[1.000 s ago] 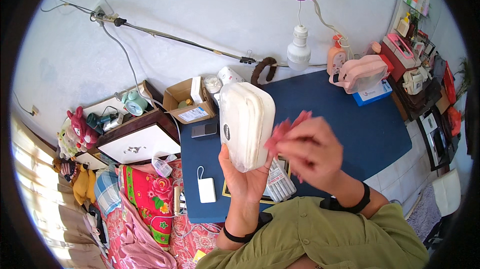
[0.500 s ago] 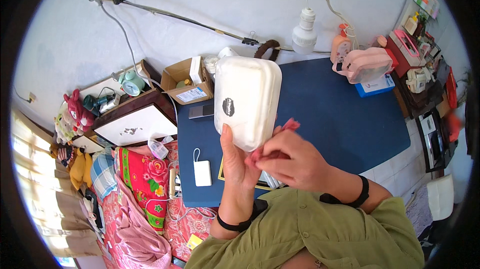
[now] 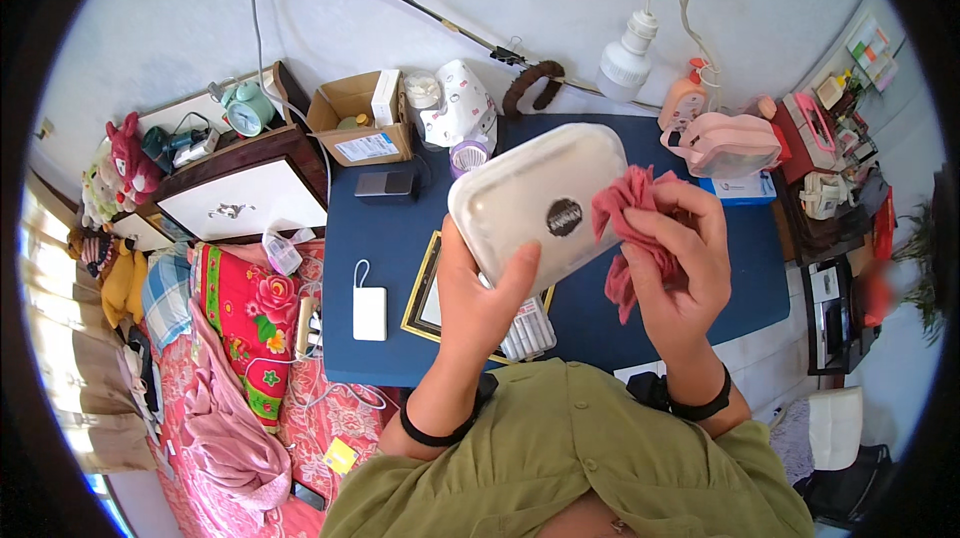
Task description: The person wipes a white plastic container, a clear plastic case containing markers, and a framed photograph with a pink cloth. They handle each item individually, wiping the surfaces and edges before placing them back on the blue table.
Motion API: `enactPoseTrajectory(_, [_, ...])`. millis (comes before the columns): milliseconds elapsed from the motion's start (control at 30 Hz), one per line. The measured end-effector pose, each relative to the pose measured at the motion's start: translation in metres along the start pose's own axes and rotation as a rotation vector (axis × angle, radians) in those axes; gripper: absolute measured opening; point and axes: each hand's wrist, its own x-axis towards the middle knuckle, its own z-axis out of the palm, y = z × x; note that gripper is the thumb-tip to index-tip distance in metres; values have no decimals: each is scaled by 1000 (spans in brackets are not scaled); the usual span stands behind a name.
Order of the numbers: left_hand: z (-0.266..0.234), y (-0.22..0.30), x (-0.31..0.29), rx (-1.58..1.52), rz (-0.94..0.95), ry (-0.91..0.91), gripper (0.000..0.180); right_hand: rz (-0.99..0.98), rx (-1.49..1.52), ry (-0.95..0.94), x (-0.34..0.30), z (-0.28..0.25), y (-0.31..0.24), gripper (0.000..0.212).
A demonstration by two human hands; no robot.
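Observation:
A white rectangular plastic container (image 3: 520, 203) with rounded corners and a dark oval label is held tilted above the table. My left hand (image 3: 480, 283) grips its lower left edge, the thumb lying across the labelled face. By the container's right end, my right hand (image 3: 690, 273) is closed on a crumpled pink cloth (image 3: 635, 208). The cloth lies against or just over that end; contact cannot be made out for certain. Below the container, a gold-edged picture frame (image 3: 422, 313) and a pack of white sticks (image 3: 528, 331) are partly hidden.
On the blue table (image 3: 735, 273) are a white power bank (image 3: 370, 315), a dark grey box (image 3: 386, 188) and an open cardboard carton (image 3: 352, 123). A pink pouch (image 3: 728, 145) sits at the far right. Below a white bulb (image 3: 627, 58) stands a pump bottle (image 3: 684, 101).
The container has turned clockwise, its label now toward the right. My right hand and the cloth have moved right and up from its bottom corner; the cloth hangs looser.

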Motion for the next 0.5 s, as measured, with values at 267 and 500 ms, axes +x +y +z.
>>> enactPoseTrajectory(267, [3,-1,-4,380,359,-68,65,-205,-34,-183,5,19,-17,31])
enactPoseTrajectory(500, [-4,0,-10,283,308,-85,60,15,-189,7,-1,6,6,27])
